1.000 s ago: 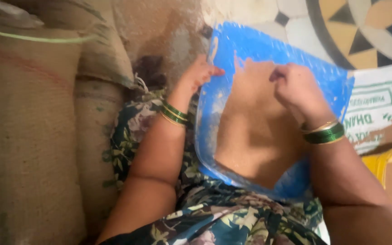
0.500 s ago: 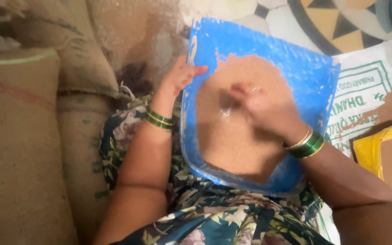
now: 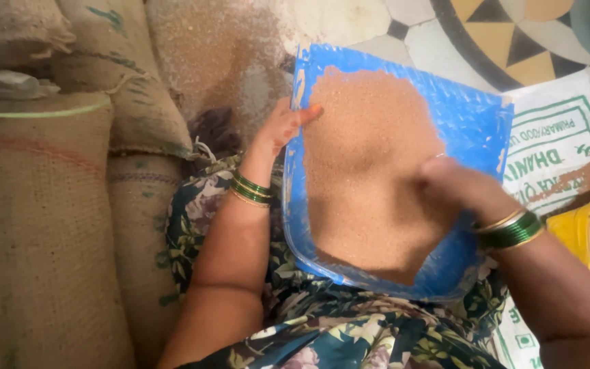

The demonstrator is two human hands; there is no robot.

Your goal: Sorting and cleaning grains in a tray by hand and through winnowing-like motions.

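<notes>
Grain [image 3: 367, 171] now lies spread in a broad, even brown layer across the blue winnowing tray [image 3: 476, 116], which rests on the person's lap, whereas half a second ago the right hand [image 3: 455, 188] sat at the middle of the heap. That hand has since drawn back toward the tray's right side, blurred, its fingers loosely curled over the grain and clasping nothing that shows. The left hand [image 3: 285, 126] keeps its grip on the tray's left rim, so sorting seems to continue.

Left hand [image 3: 283, 128] holds blue tray [image 3: 476, 116] edge; right hand [image 3: 455, 186] on brown grain [image 3: 363, 164].
</notes>
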